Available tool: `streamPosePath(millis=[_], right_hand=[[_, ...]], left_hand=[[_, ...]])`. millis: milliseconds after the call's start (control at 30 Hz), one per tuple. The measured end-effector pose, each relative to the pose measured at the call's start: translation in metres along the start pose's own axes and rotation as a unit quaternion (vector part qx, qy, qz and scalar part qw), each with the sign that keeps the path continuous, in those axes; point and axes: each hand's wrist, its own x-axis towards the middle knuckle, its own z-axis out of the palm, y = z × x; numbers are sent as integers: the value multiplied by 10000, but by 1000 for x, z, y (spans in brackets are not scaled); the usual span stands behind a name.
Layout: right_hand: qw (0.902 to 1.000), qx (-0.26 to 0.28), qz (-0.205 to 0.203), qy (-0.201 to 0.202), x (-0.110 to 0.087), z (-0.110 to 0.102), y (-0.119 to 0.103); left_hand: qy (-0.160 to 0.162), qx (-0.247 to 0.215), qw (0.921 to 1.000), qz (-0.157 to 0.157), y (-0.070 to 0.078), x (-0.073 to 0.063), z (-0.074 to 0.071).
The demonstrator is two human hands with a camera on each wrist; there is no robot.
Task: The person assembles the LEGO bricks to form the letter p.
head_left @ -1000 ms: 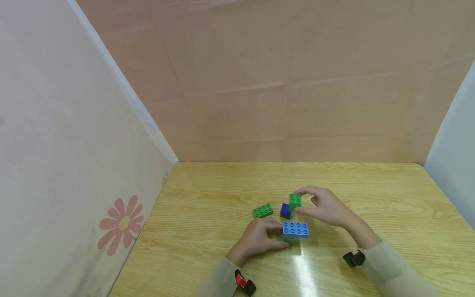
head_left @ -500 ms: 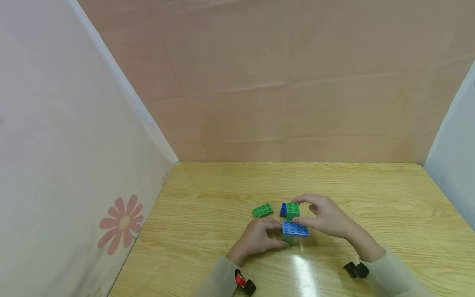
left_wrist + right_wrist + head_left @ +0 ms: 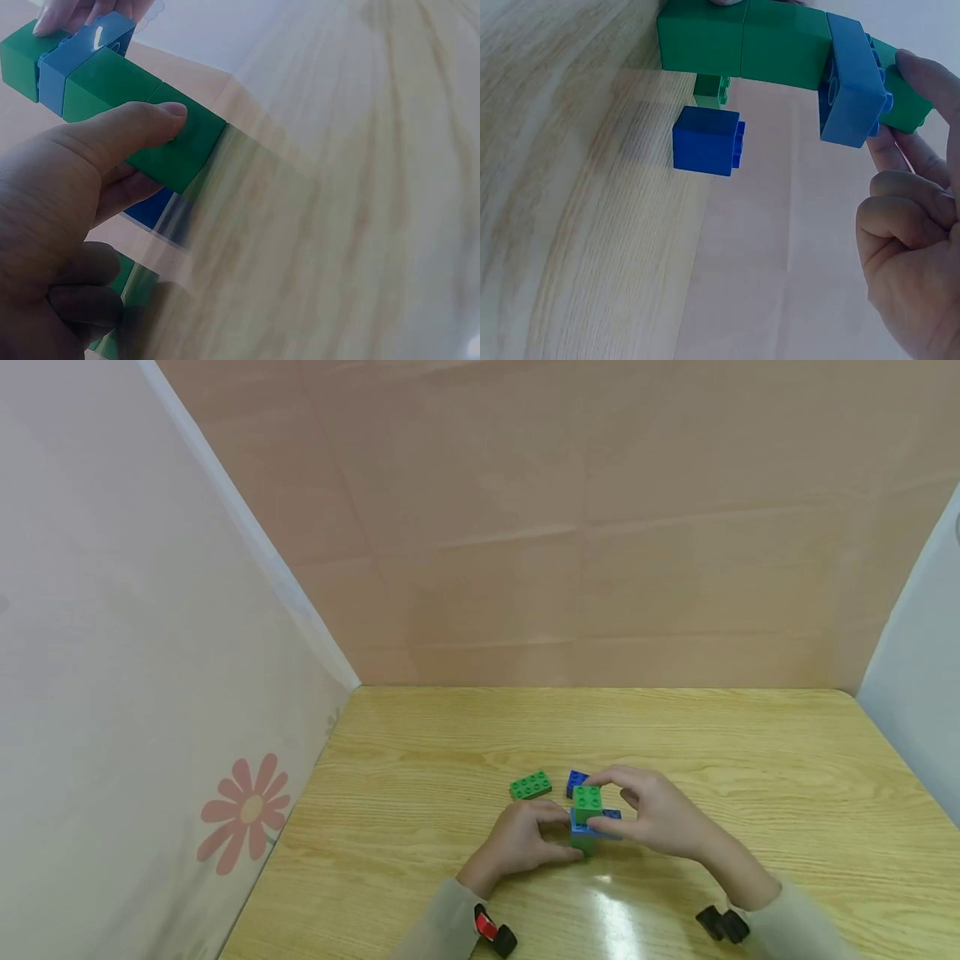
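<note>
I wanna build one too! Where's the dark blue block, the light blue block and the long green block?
Dark blue block (image 3: 704, 145): right wrist view, smooth side.
Light blue block (image 3: 853, 71): right wrist view, side wall.
Long green block (image 3: 531, 786): head view, studded top.

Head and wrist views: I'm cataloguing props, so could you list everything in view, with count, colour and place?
table: 1, yellowish wood, beneath the bricks
stacked bricks: 2, green, standing on the table
long brick: 1, blue, atop the stacked bricks
held brick: 1, green, at the long brick's studs
small brick: 1, dark blue, on the table
eight-stud brick: 1, green, left of the small brick
back wall: 1, brown, behind the table
side walls: 2, pale, left and right
flower print: 1 large, pink, left side wall
wrist gear: 2 sets, black, red on the left one
sleeves: 2, pale, on both forearms
hands: 2, left hand holding the stacked bricks, right hand pinching the held brick
</note>
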Motion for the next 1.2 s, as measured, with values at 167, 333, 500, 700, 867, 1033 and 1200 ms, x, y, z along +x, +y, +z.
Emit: streamPosePath(millis=[167, 333, 500, 700, 867, 1033, 1200], right_hand=[[10000, -42, -13, -10, -1, 2, -4], [9993, -263, -250, 84, -3, 4, -6], [9980, -485, -360, 211, -4, 6, -6], [9964, -528, -601, 272, -4, 7, -5], [9939, -728, -796, 250, -2, 5, -9], [9900, -1188, -757, -35, 3, 1, -12], [9894, -1307, -590, -232, 5, -2, -14]], left_hand=[[-2, -29, 10000, -10, 0, 0, 0], [0, -8, 10000, -1, 0, -1, 0], [13, -16, 10000, 39, 0, -1, 0], [18, -4, 10000, 94, -2, 0, 0], [17, 39, 9999, 96, -2, 0, 0], [-18, 41, 10000, 86, -2, 0, 0], [-32, 49, 10000, 35, -2, 1, 0]])
